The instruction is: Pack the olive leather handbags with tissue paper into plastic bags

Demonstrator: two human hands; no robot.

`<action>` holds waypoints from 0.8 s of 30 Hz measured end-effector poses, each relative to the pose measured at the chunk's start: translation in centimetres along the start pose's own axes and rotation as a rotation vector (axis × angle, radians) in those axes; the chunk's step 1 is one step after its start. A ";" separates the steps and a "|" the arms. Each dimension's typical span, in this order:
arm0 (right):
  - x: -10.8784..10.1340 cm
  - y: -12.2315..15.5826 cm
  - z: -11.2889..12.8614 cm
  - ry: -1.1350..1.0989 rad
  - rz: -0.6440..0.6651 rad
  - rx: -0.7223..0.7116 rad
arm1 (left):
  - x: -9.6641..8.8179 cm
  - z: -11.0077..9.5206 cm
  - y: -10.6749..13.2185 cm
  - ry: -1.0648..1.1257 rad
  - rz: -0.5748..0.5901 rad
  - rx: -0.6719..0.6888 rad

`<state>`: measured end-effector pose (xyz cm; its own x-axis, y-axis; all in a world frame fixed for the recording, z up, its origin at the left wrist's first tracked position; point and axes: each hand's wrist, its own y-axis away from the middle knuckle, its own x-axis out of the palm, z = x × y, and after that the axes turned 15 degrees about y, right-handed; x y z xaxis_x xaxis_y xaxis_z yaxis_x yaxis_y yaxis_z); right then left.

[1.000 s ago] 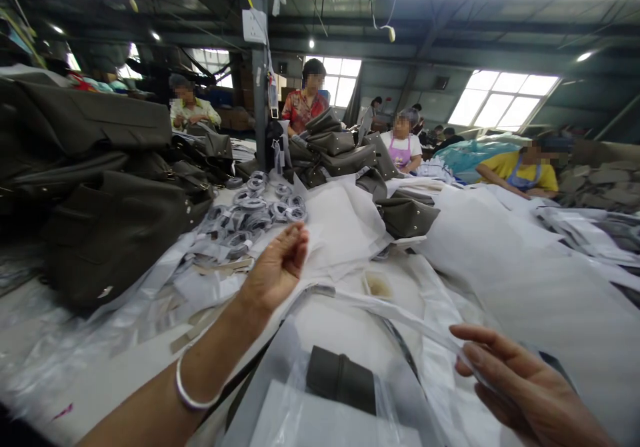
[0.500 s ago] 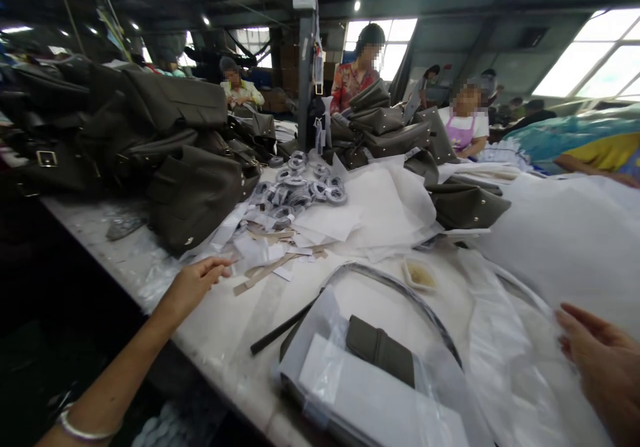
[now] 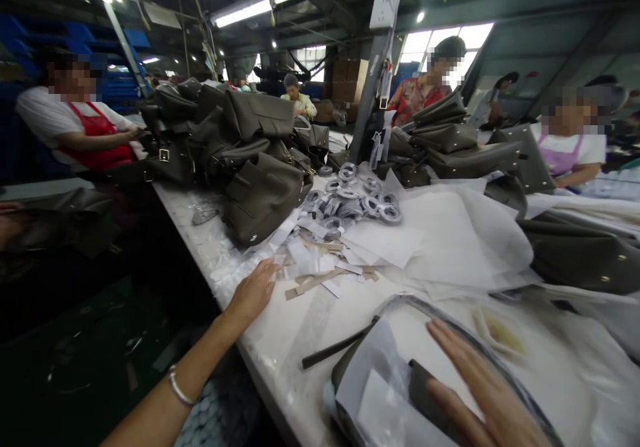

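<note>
Bench: a white top is seen running from the near middle to the far right, its left edge bordering a dark floor.
Bag heap: olive-grey bags are piled on the far left of the bench; more bags are stacked on the far right.
Co-worker: a person in a red apron is seated at the far left, beside the bag heap.
White sheets: thin sheets are spread on the right, between the far bags and the near edge.
Wrapped bag: a bag in clear plastic is laid at the near right of the bench, partly under the right hand.
Right hand: it is spread flat over the wrapped bag, its fingers straight and parted, nothing gripped; contact cannot be told through the blur.
Left hand: it is laid palm down at the near left edge of the bench, fingers stretched out, the tips touching the paper strips; nothing is held.
Tape rolls: a cluster is heaped just right of the bag heap.
Paper strips: white and tan strips are scattered near of the tape rolls.
Black rod: it is laid aslant, just left of the wrapped bag.
Bracelet: a silver band is worn on the left wrist.
</note>
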<state>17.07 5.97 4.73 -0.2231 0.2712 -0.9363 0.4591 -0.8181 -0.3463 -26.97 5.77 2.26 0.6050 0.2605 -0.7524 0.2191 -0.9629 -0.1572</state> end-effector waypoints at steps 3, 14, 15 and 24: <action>3.9 0.0 4.4 0.019 0.133 -0.305 | -0.1 -0.3 -1.0 0.063 -0.071 0.045; 4.7 -2.7 4.3 -0.012 0.258 0.001 | 3.6 -5.7 -5.8 0.305 0.211 0.375; 5.4 -2.9 4.4 0.001 0.247 0.017 | 4.3 -6.0 -6.9 0.303 0.204 0.376; 10.5 -2.0 5.2 0.104 0.245 0.034 | 6.1 -2.2 -17.5 0.314 0.221 0.119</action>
<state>9.29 7.82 -4.06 -0.0189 0.1125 -0.9935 0.4588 -0.8819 -0.1086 -25.46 24.40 1.83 0.8363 0.0371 -0.5471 -0.0215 -0.9947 -0.1004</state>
